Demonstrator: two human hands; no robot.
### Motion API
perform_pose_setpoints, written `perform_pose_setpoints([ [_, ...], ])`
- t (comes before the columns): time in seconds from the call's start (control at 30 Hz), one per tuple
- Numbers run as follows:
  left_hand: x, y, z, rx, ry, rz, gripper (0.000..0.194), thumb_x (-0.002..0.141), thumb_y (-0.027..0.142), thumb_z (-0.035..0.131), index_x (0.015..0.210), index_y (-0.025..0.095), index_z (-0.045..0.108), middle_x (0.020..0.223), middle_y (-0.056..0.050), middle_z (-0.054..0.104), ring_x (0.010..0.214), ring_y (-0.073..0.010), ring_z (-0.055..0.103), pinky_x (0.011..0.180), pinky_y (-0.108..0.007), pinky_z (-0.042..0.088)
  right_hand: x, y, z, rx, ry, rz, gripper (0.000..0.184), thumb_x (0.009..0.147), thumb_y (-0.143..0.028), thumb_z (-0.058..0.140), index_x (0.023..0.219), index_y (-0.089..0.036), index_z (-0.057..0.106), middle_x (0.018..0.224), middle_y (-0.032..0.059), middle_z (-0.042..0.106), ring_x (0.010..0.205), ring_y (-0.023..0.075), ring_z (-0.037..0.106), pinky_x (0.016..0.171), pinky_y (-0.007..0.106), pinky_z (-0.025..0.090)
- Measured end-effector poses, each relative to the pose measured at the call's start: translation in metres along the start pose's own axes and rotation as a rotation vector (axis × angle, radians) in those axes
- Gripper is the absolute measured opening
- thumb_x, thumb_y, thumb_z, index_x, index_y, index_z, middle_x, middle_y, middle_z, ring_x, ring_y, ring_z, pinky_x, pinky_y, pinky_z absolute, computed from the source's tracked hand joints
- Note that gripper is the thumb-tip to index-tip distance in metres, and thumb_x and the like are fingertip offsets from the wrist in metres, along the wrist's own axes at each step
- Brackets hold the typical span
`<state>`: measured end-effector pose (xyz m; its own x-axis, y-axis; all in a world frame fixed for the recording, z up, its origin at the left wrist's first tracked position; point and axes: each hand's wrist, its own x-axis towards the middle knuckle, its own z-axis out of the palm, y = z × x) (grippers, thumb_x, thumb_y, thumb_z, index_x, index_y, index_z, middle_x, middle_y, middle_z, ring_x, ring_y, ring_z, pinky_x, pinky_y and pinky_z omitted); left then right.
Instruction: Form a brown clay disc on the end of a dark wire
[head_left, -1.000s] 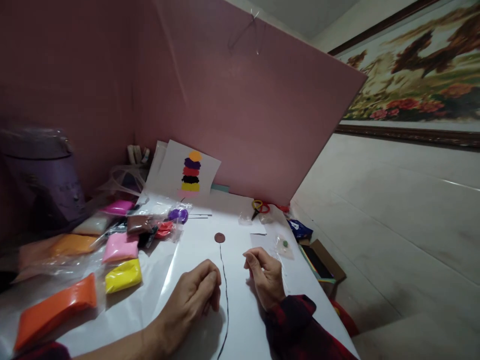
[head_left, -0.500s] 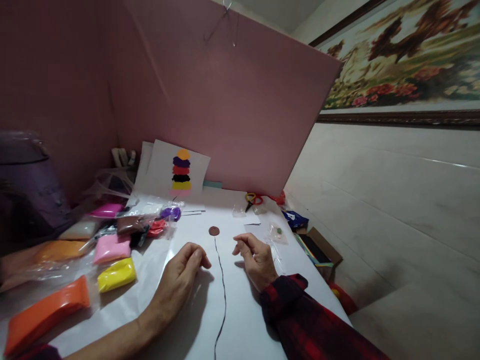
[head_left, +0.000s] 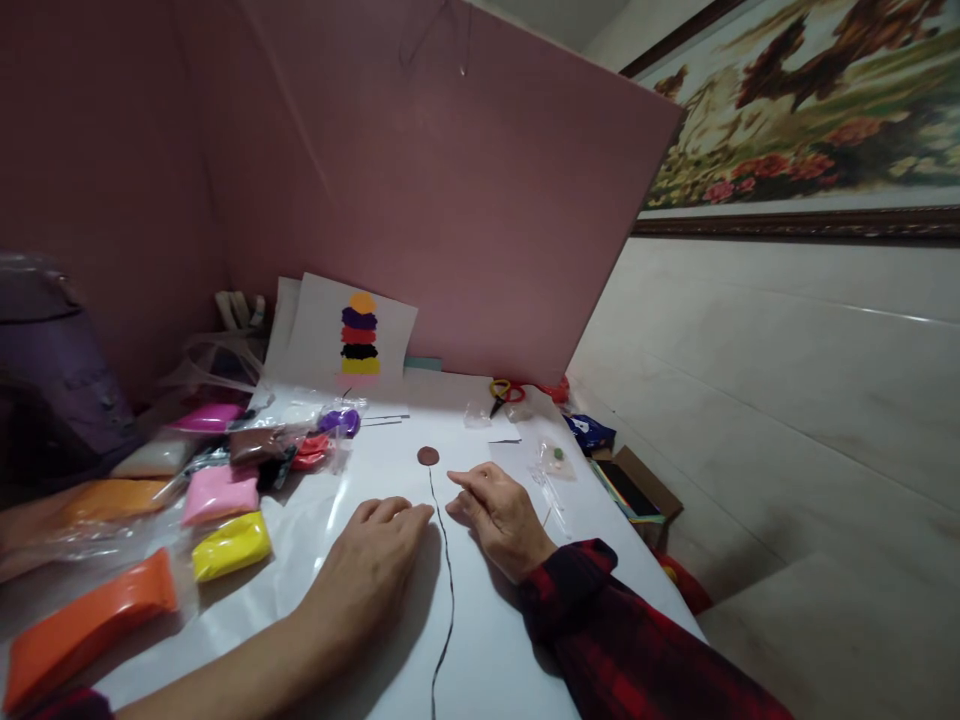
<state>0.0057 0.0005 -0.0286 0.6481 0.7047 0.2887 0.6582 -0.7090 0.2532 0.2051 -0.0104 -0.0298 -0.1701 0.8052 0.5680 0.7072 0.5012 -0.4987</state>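
My left hand lies flat on the white sheet, fingers stretched out just left of a thin black line. My right hand rests on the sheet just right of that line, fingers curled with the index finger reaching toward it. I cannot make out anything between its fingers. The line runs up to a small brown clay disc, which lies a little beyond both hands.
Packets of coloured clay lie at the left: orange, yellow, pink, brown and purple. A card with stacked colour blobs leans on the pink board. Scissors and a small bag lie behind; a box sits beyond the table's right edge.
My left hand has uncurled from a loose fist and now lies flat beside the line. My right hand has come down and moved left toward the line.
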Motion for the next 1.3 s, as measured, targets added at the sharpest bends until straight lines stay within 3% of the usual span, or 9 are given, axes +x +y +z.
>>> perform_pose_setpoints([
  [0.17,0.0010,0.0001,0.0047,0.154,-0.051,0.150,0.038,0.076,0.000,0.037,0.097,0.015,0.065,0.110,-0.011,0.067,0.102,-0.0253,0.057,0.086,-0.042,0.045,-0.0001,0.0005,0.0008,0.003,-0.017,0.029,0.027,0.092,-0.018,0.049,0.112,-0.016,0.067,0.089,0.0074,0.064,0.076,0.0161,0.064,0.074,0.030,0.053],
  [0.47,-0.0007,0.0004,0.0060,0.141,-0.050,0.146,0.035,0.078,0.001,0.039,0.096,0.016,0.065,0.110,-0.010,0.065,0.105,-0.0249,0.054,0.088,-0.042,0.043,-0.0024,-0.0013,0.0011,0.067,0.063,0.048,0.024,0.092,-0.026,0.049,0.099,-0.017,0.071,0.074,0.0051,0.067,0.069,0.0159,0.062,0.066,0.027,0.050],
  [0.6,-0.0002,0.0022,0.0027,0.128,-0.067,0.133,0.033,0.080,0.003,0.039,0.096,0.016,0.064,0.110,-0.009,0.065,0.104,-0.0247,0.053,0.087,-0.041,0.042,-0.0045,-0.0046,-0.0002,0.141,0.094,0.166,0.027,0.092,-0.034,0.051,0.080,-0.017,0.069,0.051,-0.0036,0.052,0.046,0.0098,0.045,0.048,0.023,0.037],
  [0.8,-0.0002,0.0039,-0.0007,0.108,-0.034,0.137,0.031,0.085,0.004,0.038,0.096,0.015,0.065,0.109,-0.009,0.065,0.102,-0.0254,0.054,0.085,-0.041,0.042,-0.0042,-0.0091,-0.0017,0.261,0.003,0.208,0.026,0.085,-0.034,0.059,0.066,-0.019,0.052,0.048,-0.0084,0.037,0.044,0.0073,0.030,0.044,0.022,0.025],
  [1.1,-0.0006,0.0008,0.0041,0.111,0.025,0.156,0.030,0.084,0.003,0.040,0.095,0.016,0.064,0.106,-0.008,0.065,0.101,-0.0247,0.054,0.085,-0.040,0.041,-0.0012,-0.0032,0.0025,0.154,-0.172,0.234,0.017,0.085,-0.024,0.056,0.069,-0.019,0.053,0.053,-0.0058,0.050,0.047,0.0089,0.044,0.049,0.021,0.033],
  [1.3,-0.0001,0.0012,0.0027,0.103,0.005,0.155,0.029,0.084,0.002,0.040,0.093,0.016,0.064,0.106,-0.008,0.065,0.101,-0.0257,0.054,0.082,-0.041,0.042,-0.0012,0.0003,0.0029,0.177,-0.186,0.254,0.027,0.091,-0.030,0.050,0.066,-0.019,0.053,0.048,-0.0052,0.050,0.047,0.0101,0.049,0.050,0.021,0.036],
])
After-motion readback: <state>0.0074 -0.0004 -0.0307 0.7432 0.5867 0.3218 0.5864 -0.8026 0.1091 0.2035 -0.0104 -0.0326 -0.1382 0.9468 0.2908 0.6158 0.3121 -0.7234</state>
